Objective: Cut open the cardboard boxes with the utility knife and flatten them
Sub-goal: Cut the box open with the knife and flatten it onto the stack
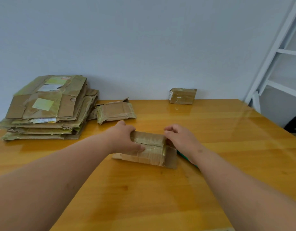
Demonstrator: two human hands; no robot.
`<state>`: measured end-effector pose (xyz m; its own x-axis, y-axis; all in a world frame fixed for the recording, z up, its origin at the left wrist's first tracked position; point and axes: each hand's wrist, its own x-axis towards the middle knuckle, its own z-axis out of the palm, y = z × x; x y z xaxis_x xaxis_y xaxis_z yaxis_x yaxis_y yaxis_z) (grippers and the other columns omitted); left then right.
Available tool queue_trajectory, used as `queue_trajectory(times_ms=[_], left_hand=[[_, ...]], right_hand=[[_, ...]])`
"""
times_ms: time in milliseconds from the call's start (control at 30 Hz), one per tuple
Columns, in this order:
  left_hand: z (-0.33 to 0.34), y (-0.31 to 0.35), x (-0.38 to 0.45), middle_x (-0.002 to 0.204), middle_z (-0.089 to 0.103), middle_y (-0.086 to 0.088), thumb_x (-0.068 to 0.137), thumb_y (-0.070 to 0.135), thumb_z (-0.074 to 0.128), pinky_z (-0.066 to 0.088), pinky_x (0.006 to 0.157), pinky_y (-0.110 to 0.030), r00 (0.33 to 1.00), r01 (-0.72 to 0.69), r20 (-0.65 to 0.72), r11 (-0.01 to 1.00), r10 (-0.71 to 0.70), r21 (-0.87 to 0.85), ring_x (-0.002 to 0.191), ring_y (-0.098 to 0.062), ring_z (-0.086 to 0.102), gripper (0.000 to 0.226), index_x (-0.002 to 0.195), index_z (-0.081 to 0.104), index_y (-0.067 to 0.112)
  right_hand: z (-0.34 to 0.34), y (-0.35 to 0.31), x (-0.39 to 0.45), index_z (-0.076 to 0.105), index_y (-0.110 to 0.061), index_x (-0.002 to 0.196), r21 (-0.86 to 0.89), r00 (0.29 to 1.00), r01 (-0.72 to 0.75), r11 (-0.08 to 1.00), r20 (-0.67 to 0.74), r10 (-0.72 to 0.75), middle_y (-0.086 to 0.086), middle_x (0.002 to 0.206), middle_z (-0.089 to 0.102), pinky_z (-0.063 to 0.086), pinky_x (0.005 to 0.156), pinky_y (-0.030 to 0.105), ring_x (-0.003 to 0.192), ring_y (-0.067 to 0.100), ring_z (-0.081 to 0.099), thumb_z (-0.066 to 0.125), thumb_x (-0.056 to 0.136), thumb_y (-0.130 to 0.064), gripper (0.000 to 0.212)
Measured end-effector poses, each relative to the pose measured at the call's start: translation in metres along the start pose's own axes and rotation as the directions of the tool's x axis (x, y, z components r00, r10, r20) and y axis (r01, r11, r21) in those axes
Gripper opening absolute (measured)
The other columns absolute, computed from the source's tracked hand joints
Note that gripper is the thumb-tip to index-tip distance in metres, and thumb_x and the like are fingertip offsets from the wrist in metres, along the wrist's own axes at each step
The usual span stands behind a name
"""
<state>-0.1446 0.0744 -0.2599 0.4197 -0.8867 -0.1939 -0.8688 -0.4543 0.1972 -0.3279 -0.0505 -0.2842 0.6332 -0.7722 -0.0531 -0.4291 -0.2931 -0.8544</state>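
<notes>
Wooden table [210, 130], white frame [274, 52] (far right)

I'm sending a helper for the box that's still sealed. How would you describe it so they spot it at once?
Look along the far edge of the wooden table, against the wall. The small taped box stands there alone, right of the flattened stack. Unlike its neighbours, it is closed and keeps its boxy shape.

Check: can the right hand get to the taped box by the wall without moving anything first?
Probably yes. The taped box stands alone at the table's far edge with bare tabletop between it and the right hand, though that hand now grips the cut box and must let go.
</notes>
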Motion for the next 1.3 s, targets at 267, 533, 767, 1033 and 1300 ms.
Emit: queue_trajectory(times_ms=[267,533,767,1033,1300], left_hand=[[0.004,0.012,-0.005,0.16,0.011,0.012,0.088,0.06,0.051,0.017,0.116,-0.042,0.954,-0.268,0.183,0.947,0.237,0.175,0.145,-0.021,0.012,0.081,0.154,0.01,0.035],[0.006,0.01,-0.001,0.151,0.017,0.016,0.067,0.079,0.061,0.025,0.113,-0.043,0.946,-0.268,0.239,0.944,0.219,0.194,0.137,-0.019,0.022,0.11,0.151,-0.002,0.045],[0.009,0.017,0.005,0.14,0.029,0.015,0.062,0.072,0.071,0.04,0.098,-0.033,0.953,-0.248,0.225,0.949,0.202,0.195,0.119,-0.016,0.041,0.108,0.147,0.007,0.054],[0.011,0.019,0.004,0.136,0.033,0.016,0.063,0.065,0.076,0.038,0.092,-0.031,0.96,-0.24,0.18,0.961,0.214,0.138,0.116,-0.015,0.044,0.101,0.146,0.02,0.051],[0.01,0.022,0.004,0.135,0.038,0.015,0.067,0.061,0.076,0.037,0.096,-0.031,0.96,-0.254,0.154,0.96,0.234,0.121,0.12,-0.015,0.043,0.094,0.147,0.029,0.045]], right_hand=[[0.017,0.005,0.004,0.065,-0.019,0.111,-0.203,0.997,0.077,0.976,0.048,-0.068,-0.006,0.098,0.06,0.04,0.063,0.014,0.09,0.011,0.055,0.062,0.095,-0.021,0.016],[-0.026,0.036,-0.007,0.057,-0.027,0.117,-0.712,0.946,-0.323,0.624,-0.221,0.238,0.002,0.112,0.046,0.04,0.087,0.04,0.112,0.026,0.046,0.046,0.088,-0.049,0.038],[-0.035,0.035,-0.019,0.058,-0.018,0.117,-0.707,0.984,-0.065,0.704,0.07,0.161,0.002,0.109,0.058,0.051,0.079,0.034,0.093,0.02,0.056,0.055,0.093,-0.033,0.028],[-0.029,0.04,-0.027,0.039,-0.026,0.114,-0.417,0.998,-0.014,0.909,0.045,0.036,-0.003,0.088,0.051,0.037,0.058,0.03,0.076,0.013,0.051,0.052,0.093,-0.032,0.026],[-0.027,0.037,-0.038,0.055,-0.013,0.095,-0.197,0.972,0.041,0.98,0.236,0.007,0.007,0.084,0.061,0.047,0.054,0.028,0.057,0.016,0.062,0.044,0.103,-0.031,0.023]])
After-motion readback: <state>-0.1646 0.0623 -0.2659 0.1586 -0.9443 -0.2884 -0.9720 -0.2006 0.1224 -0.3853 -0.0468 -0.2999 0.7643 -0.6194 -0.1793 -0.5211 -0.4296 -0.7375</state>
